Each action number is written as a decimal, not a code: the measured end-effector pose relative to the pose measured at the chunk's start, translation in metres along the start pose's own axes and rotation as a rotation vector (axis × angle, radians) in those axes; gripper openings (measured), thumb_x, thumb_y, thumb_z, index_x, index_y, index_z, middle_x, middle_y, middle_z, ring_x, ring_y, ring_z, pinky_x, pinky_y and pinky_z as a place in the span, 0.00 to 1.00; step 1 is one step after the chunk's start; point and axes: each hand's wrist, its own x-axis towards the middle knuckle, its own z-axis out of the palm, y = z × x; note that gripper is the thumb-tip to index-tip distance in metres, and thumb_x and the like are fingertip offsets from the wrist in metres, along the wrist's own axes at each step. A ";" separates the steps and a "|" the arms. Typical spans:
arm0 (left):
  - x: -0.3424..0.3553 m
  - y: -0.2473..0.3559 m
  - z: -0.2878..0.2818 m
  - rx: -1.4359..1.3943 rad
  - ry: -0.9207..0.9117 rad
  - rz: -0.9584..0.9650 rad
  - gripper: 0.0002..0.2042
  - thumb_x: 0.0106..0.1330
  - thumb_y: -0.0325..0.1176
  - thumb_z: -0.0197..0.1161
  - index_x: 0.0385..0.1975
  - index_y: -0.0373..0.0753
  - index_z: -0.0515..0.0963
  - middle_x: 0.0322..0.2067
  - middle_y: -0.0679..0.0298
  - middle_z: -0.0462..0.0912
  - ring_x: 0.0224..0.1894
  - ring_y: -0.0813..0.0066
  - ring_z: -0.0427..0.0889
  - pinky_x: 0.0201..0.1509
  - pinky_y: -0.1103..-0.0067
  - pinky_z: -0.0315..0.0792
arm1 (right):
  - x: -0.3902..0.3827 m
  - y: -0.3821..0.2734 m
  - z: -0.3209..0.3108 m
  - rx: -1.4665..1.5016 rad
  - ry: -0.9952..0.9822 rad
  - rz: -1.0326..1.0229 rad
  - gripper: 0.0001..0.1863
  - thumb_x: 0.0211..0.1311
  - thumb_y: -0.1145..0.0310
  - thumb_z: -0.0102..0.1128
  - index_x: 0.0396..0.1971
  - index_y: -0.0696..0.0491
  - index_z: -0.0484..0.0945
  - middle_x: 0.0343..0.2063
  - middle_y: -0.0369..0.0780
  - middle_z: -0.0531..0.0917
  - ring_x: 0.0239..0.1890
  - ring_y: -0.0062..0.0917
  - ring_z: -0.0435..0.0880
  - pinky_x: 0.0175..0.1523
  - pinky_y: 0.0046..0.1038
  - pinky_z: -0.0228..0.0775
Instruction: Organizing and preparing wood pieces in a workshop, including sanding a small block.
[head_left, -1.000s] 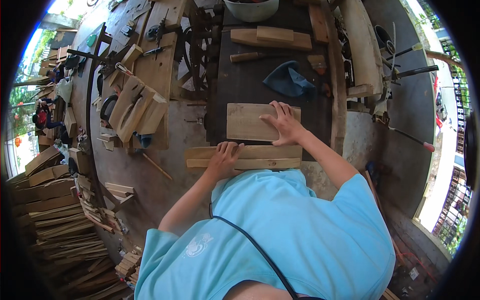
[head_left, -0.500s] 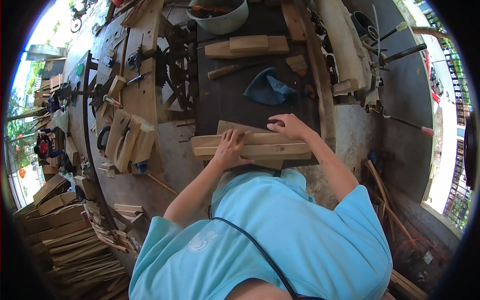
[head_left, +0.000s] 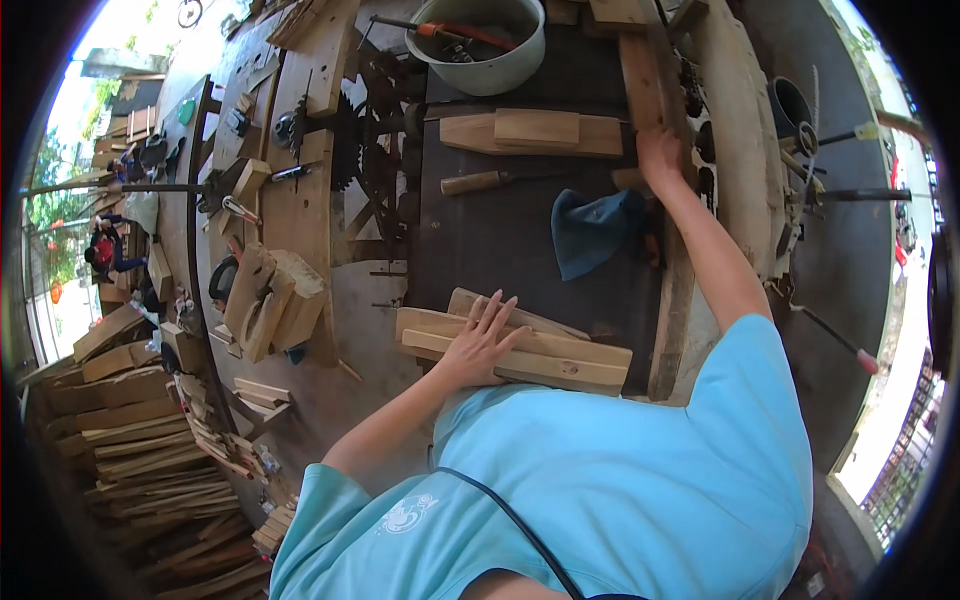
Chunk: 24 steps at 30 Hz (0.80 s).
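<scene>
My left hand (head_left: 480,345) lies with its fingers spread on a small stack of wooden strips (head_left: 560,362) at the bench's near edge, against my shirt. A further flat wood piece (head_left: 525,315) pokes out at a slant behind the stack, under the fingertips. My right hand (head_left: 658,155) is stretched out to the bench's far right, by the long timber rail. Beside its palm shows a tan block-like end (head_left: 628,178), partly covered by the hand. Its fingers are mostly hidden, so their grip cannot be made out. Nearby lies a crumpled blue cloth (head_left: 595,235).
On the dark bench top (head_left: 480,240) lie a wooden-handled tool (head_left: 475,183) and two stacked wood pieces (head_left: 535,128). A pale bucket (head_left: 480,60) with tools stands at the back. Shaped wood blocks (head_left: 270,300) sit left; cut planks (head_left: 150,450) are piled lower left.
My right hand has left the wood stack and reached forward and right to the rail. My left hand remains on the stack, which now sits tilted. The view has shifted.
</scene>
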 end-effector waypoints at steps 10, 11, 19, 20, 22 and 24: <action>0.006 -0.006 -0.007 -0.084 0.004 -0.015 0.51 0.45 0.52 0.80 0.74 0.59 0.61 0.74 0.46 0.51 0.77 0.38 0.47 0.81 0.47 0.40 | -0.013 -0.013 -0.011 0.202 -0.015 0.221 0.17 0.63 0.74 0.60 0.50 0.65 0.80 0.27 0.45 0.89 0.33 0.38 0.91 0.37 0.34 0.86; 0.009 -0.007 -0.009 -0.093 0.001 -0.014 0.50 0.47 0.52 0.79 0.74 0.59 0.61 0.74 0.46 0.51 0.77 0.38 0.47 0.81 0.47 0.40 | -0.012 -0.012 -0.015 0.279 -0.043 0.271 0.19 0.62 0.75 0.61 0.52 0.65 0.79 0.26 0.47 0.88 0.34 0.41 0.91 0.40 0.37 0.86; 0.000 -0.011 -0.003 -0.157 0.009 -0.016 0.49 0.50 0.49 0.79 0.75 0.58 0.60 0.76 0.45 0.48 0.79 0.40 0.43 0.82 0.48 0.36 | 0.059 -0.040 -0.139 1.227 0.168 0.182 0.14 0.55 0.68 0.70 0.41 0.56 0.88 0.32 0.48 0.90 0.37 0.39 0.90 0.46 0.35 0.83; 0.000 -0.011 -0.002 -0.151 0.016 -0.021 0.49 0.50 0.49 0.79 0.75 0.58 0.60 0.76 0.45 0.48 0.79 0.40 0.43 0.82 0.48 0.36 | 0.078 -0.051 -0.151 1.350 0.244 0.112 0.12 0.56 0.67 0.71 0.39 0.56 0.89 0.33 0.46 0.90 0.35 0.34 0.91 0.43 0.31 0.83; 0.000 -0.010 0.001 -0.089 -0.007 -0.015 0.49 0.50 0.55 0.78 0.75 0.60 0.60 0.76 0.47 0.49 0.78 0.41 0.44 0.81 0.48 0.37 | 0.114 -0.072 -0.164 1.746 0.045 0.091 0.15 0.60 0.68 0.70 0.46 0.57 0.88 0.32 0.41 0.90 0.33 0.24 0.90 0.37 0.24 0.81; -0.001 -0.009 0.003 -0.103 -0.011 -0.021 0.49 0.50 0.53 0.78 0.75 0.60 0.60 0.75 0.48 0.49 0.78 0.41 0.45 0.81 0.48 0.37 | 0.137 -0.077 -0.168 1.917 -0.039 0.066 0.17 0.64 0.68 0.70 0.51 0.58 0.85 0.34 0.39 0.90 0.32 0.18 0.89 0.34 0.20 0.80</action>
